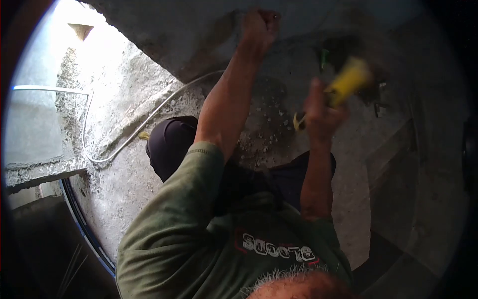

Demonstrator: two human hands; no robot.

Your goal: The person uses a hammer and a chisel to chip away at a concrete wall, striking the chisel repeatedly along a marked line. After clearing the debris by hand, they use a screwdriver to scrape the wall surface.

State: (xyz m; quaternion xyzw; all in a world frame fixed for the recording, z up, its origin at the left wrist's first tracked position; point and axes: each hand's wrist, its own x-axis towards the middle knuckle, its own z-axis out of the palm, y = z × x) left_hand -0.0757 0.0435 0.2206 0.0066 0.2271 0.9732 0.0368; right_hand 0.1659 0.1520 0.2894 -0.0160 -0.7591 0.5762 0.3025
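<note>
Yellow tool (350, 81), blurred, is in the right hand (323, 113), sticking out up and to the right in view; exact type unclear. Right hand is closed around it. A small yellowish piece (298, 122) shows at the other side of that hand; can't tell if it's part of the tool. Left hand (260, 29) is curled shut, up by a dark concrete surface (164, 30); can't tell if it grips anything or touches the surface. Hands are apart, both arms bare below a green shirt (174, 199) with lettering on the chest. Light-coloured rubble bits (269, 119) lie scattered between the forearms. White cable (149, 119) loops at left and runs behind the left forearm. Small green thing (324, 59) near the tool, dim. Dark-clothed knee (172, 144) beside the left arm.
</note>
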